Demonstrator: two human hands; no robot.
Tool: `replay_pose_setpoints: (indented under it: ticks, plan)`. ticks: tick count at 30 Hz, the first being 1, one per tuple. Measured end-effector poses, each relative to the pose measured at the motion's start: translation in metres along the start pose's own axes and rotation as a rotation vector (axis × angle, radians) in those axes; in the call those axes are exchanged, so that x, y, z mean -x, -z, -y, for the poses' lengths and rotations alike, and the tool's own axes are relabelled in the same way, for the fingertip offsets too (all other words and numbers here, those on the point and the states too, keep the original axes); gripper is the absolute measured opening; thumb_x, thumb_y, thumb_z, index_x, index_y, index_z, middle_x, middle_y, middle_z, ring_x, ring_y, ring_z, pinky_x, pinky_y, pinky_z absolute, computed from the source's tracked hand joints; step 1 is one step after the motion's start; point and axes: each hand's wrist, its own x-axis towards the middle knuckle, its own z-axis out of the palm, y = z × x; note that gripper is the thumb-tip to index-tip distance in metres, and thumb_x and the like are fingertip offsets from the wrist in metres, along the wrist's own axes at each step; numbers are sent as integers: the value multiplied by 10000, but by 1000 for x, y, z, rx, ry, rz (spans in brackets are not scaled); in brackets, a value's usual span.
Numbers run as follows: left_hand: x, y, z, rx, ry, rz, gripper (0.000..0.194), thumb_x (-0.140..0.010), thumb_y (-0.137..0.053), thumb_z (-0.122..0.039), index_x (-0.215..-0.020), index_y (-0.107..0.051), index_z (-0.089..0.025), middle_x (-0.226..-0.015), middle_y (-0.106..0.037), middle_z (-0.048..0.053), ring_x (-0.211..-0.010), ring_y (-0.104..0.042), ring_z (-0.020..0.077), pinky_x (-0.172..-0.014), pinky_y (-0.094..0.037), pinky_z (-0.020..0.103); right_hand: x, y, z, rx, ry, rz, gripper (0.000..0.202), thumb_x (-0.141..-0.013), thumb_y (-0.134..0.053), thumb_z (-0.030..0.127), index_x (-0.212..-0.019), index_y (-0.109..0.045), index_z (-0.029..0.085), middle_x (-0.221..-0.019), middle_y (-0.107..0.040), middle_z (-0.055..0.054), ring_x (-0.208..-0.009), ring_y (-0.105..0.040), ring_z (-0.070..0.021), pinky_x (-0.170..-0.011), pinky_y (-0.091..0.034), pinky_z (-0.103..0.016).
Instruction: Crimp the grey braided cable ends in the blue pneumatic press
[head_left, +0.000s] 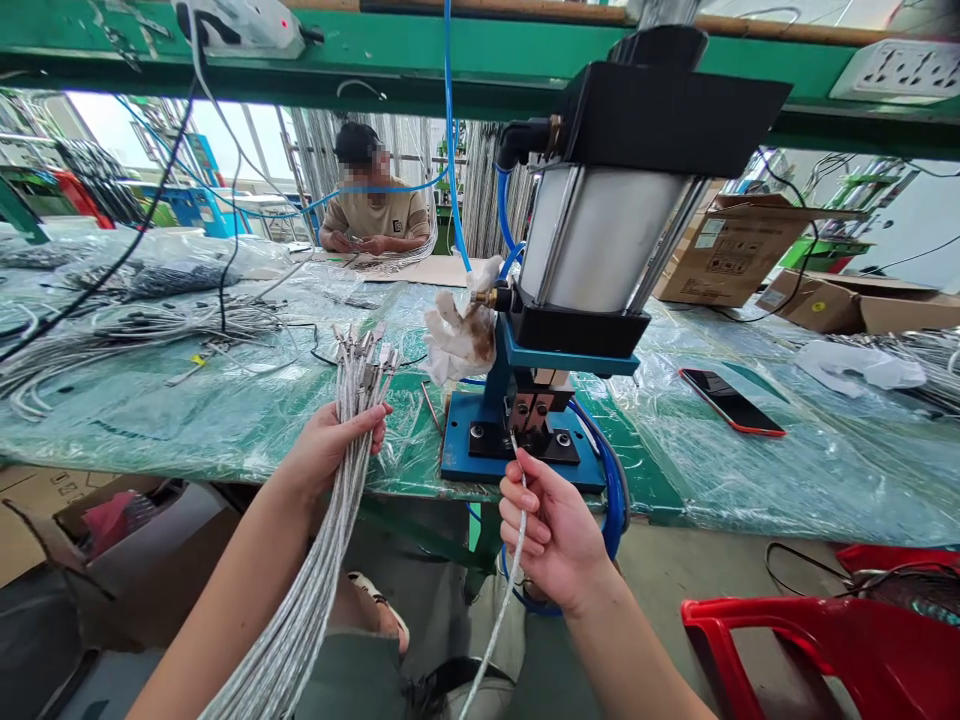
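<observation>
My left hand (346, 440) is wrapped round a thick bundle of silvery cables (330, 560), whose metal-tipped ends stick up above the fingers. Between thumb and fingers, my right hand (553, 520) pinches a single cable (504, 600) near its upper end. That end reaches into the jaws of a pneumatic press (534, 410), so its tip is hard to see. The press has a blue base, a black block and a big silver cylinder (592, 240) on top. A stained white cloth (461, 335) is wrapped about its air fitting.
A phone (731, 402) lies right of the press, with cardboard boxes (727, 250) behind. More cables (172, 330) lie on the plastic-covered table at left. A red plastic stool (817, 640) stands at lower right. Blue air hoses hang near the press. A person (379, 205) sits across the table.
</observation>
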Motion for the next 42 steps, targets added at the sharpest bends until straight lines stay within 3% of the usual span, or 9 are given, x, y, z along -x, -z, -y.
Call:
replay_pose_setpoints:
  ticks: [8, 18, 27, 42]
  plan:
    - [2, -2, -4, -13, 23, -17, 306, -723, -782, -384, -884, -685, -143, -604, -586, -1, -532, -528, 126, -498, -398, 237, 1, 3, -2, 50, 44, 28, 286, -923, -534, 302, -894, -704, 73, -520, -446, 65, -344, -213, -17, -300, -223, -141]
    - [-1, 1, 1, -8, 12, 0, 320, -709, -783, -401, -882, -688, -150, -591, -589, 0, -535, -532, 137, -507, -411, 246, 11, -7, -9, 244, 109, -134, 289, -797, -708, 361, -689, -693, 93, -502, -586, 12, -286, -277, 14, -307, -162, -138]
    - [2, -2, -3, -16, 7, -8, 292, -715, -779, -408, -856, -697, -165, -593, -583, 2, -541, -527, 139, -514, -413, 254, 2, -4, -23, 437, 417, -325, 404, -765, -717, 373, -475, -555, 143, -323, -348, 66, -299, -271, -32, -362, -144, -197]
    - [1, -3, -3, -17, -5, -5, 318, -709, -781, -413, -863, -697, -148, -588, -587, 5, -534, -528, 138, -515, -408, 255, -7, -14, -40, 360, 504, -418, 406, -806, -665, 374, -483, -538, 165, -352, -324, 70, -328, -228, -39, -374, -135, -215]
